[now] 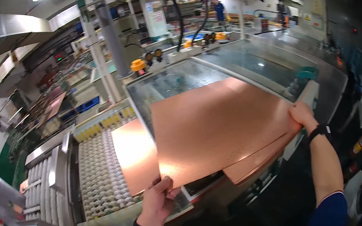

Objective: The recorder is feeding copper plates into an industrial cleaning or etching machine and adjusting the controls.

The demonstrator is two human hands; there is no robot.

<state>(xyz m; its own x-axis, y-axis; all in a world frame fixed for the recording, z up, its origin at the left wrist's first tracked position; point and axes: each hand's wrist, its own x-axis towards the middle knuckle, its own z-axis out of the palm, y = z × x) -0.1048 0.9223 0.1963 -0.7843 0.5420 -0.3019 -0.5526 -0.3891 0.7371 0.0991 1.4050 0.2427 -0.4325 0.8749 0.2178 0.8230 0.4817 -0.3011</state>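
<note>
While a long grey machine with a glass-covered top [248, 64] fills the middle of the view, a bed of small white conveyor rollers [99, 170] runs along its left end, with a row of yellow wheels [103, 122] at the far edge. Over the glass a large, flat, copper-coloured sheet [217, 126] is held slightly tilted, above a stack of similar copper sheets [257, 160] whose edge shows beneath its right corner; another copper sheet [135, 154] lies on the rollers just left of it. At the near-left corner the left hand [156, 199] pinches the held sheet's edge, thumb on top. At the right edge the right hand [302, 113] clasps it, fingers curled over.
</note>
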